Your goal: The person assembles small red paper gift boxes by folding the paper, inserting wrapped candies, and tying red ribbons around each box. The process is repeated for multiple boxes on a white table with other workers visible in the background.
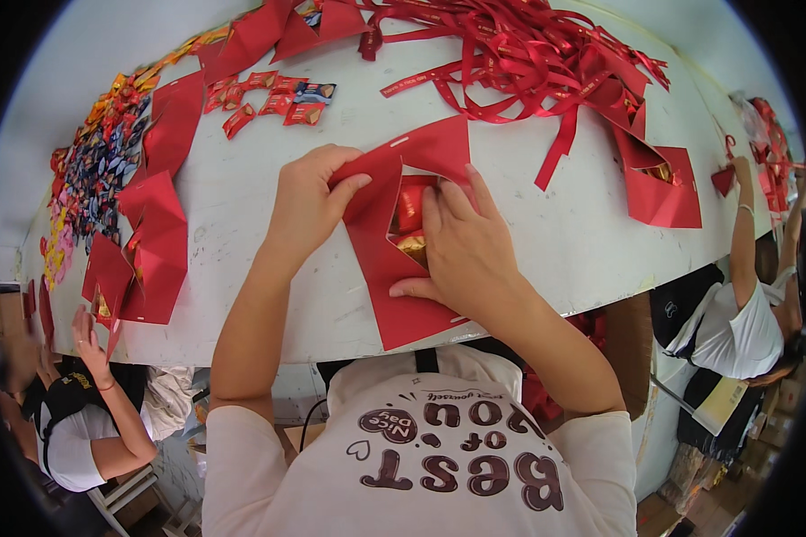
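Note:
Before me lies a red folded-card gift box (376,228), its middle partly open. Inside it show a red-wrapped candy (410,207) and a gold-foil candy (413,247). My left hand (312,194) pinches the box's upper left corner between thumb and fingers. My right hand (467,241) lies over the right side of the box, its fingertips reaching into the opening beside the red candy and its thumb spread along the lower card. The fingers and palm hide much of the right half. A narrow slot (399,141) is cut near the upper edge.
Printed red ribbons (504,67) heap at the back. Several wrapped candies (289,101) lie behind my left hand; a large candy pile (101,168) spreads at far left. Other red boxes (158,255) stand left and right. Co-workers' hands (93,346) show at both sides of the white table (242,201).

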### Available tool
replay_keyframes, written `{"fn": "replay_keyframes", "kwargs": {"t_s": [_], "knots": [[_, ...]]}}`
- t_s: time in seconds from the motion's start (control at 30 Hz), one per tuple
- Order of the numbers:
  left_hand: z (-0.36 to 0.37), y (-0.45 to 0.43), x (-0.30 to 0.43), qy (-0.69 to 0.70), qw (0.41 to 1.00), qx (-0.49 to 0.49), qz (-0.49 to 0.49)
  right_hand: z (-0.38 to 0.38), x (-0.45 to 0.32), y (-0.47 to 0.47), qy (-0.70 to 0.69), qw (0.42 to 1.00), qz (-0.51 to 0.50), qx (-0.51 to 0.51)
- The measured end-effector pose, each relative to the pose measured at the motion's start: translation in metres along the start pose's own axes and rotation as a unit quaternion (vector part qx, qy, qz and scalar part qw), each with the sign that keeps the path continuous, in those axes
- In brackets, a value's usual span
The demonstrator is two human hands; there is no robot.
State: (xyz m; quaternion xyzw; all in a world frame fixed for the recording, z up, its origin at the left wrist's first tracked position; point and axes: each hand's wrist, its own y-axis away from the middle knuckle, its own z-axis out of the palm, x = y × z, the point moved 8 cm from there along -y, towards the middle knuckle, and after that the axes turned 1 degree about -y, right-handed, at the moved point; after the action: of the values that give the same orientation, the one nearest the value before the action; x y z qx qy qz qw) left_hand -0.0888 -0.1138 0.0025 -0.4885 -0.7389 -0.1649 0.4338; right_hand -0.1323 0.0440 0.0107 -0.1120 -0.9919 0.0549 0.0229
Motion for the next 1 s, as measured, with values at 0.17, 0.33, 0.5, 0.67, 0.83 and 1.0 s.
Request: {"fn": "replay_keyframes", "kwargs": {"t_s": [0.17,0.33,0.5,0.67,0.83,1.0], "knots": [[-0.004,-0.005,0.003,0.03,0.999,0.035,-0.013,-0.044,0.02,0.037,-0.184,0.978,0.005,0.094],[0.001,-0.011,0.015,0.066,0.998,0.013,0.021,-0.056,0.035,0.092,-0.182,0.982,0.045,0.009],[0.012,-0.014,0.038,0.062,0.992,-0.063,0.089,-0.044,0.048,0.084,-0.207,0.965,-0.02,0.16],[0.033,0.008,0.076,0.008,0.965,-0.238,0.108,-0.038,0.066,0.069,-0.247,0.955,0.04,0.16],[0.038,0.042,0.115,-0.194,0.932,-0.191,0.241,-0.044,0.067,0.051,-0.338,0.929,0.038,0.144],[0.045,0.044,0.104,-0.2,0.942,-0.176,0.203,-0.076,0.027,0.056,-0.112,0.961,-0.076,0.241]]}}
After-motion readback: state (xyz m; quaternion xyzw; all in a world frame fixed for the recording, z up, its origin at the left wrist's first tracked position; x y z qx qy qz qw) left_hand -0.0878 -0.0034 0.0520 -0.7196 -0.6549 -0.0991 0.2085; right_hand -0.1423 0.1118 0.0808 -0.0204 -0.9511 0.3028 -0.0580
